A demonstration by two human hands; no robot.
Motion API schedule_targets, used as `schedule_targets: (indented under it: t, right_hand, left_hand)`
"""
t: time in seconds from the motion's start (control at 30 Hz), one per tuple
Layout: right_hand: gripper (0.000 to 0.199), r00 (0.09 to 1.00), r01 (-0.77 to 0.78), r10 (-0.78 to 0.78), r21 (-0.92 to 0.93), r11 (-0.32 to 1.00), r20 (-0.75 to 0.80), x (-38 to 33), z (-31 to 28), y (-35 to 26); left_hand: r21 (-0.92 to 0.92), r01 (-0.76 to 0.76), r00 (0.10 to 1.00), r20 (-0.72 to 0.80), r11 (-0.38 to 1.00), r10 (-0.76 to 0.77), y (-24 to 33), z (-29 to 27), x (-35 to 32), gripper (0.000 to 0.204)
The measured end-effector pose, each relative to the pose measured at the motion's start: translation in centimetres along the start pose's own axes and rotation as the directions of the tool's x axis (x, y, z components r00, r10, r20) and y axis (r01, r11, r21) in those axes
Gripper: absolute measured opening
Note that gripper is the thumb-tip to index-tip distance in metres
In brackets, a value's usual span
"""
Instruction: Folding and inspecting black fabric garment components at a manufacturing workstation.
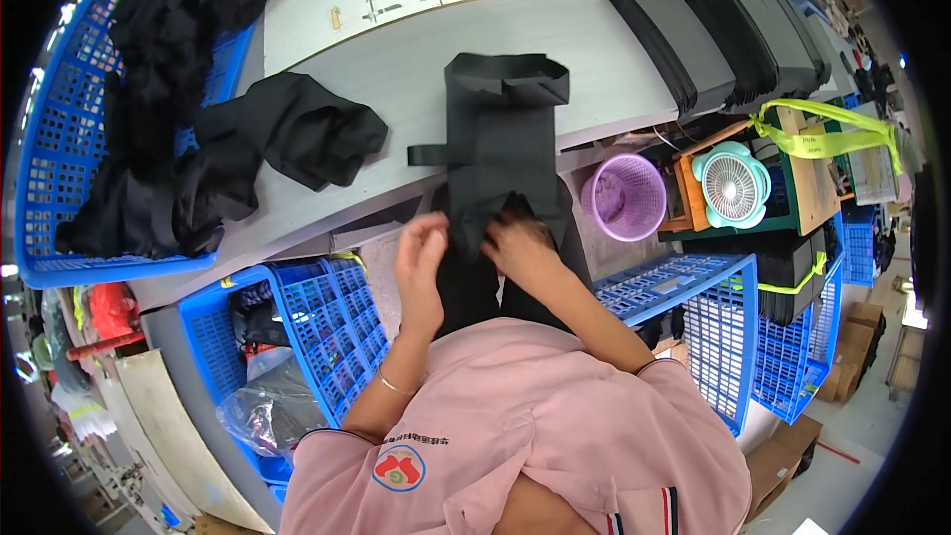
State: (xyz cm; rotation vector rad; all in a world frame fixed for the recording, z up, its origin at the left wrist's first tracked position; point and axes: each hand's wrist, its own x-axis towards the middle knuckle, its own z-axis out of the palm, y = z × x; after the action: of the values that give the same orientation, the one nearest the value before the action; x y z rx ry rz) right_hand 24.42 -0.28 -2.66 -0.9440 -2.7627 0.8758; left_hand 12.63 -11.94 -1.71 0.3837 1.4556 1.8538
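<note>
Handling the lower end of a black fabric piece [502, 149], we are facing a grey table [396, 69], with the cloth reaching from above the tabletop, past the front edge and down toward our dark-trousered lap [468, 299]. Its far end is gaping in a boxy opening, and a short black strap [428, 155] is sticking out from its left side.

Our right hand [523, 250] is bending over the lower end, fingers pointing in at the cloth; the tips are blurring into the dark fabric, so we are not able to tell whether they are pinching it or only touching. Our left hand [422, 253] is hovering just beside the left edge, fingers loosely curved rather than clenched; whether its tips are catching any cloth, we are not able to tell.

We are judging the step in hand to be adjusting that lower end. The next move, we are reckoning, is calling for a sure hold on both sides, the left hand steadying the edge while the right is lining up the layers.

A heap of black cloth [315, 129] is lying to the left, while stacks of flat dark pieces [684, 45] are sitting well apart on the right.
</note>
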Motion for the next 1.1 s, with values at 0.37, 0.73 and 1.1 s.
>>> schedule_targets:
  t: [0.37, 0.73, 1.1]
  right_hand:
    - [0.029, 0.875, 0.054, 0.293, 0.679, 0.732, -0.385, -9.0, -8.2, 0.4]
    - [0.041, 0.913, 0.080, 0.388, 0.876, -0.475, 0.127, -11.5, -3.9, 6.1]
    - [0.042, 0.171, 0.453, 0.985, 0.885, -0.107, 0.031, -43.6, 4.3, 29.0]
  left_hand:
    - [-0.137, 0.516, 0.839, 0.279, 0.845, -0.467, -2.2, 1.4, 2.6, 0.036]
    - [-0.226, 0.766, 0.574, 0.662, 0.602, -0.482, -2.7, 5.3, 0.6, 0.056]
    - [0.046, -0.636, 0.038, 0.999, 0.771, -0.028, 9.4, 17.4, -6.9, 0.050]
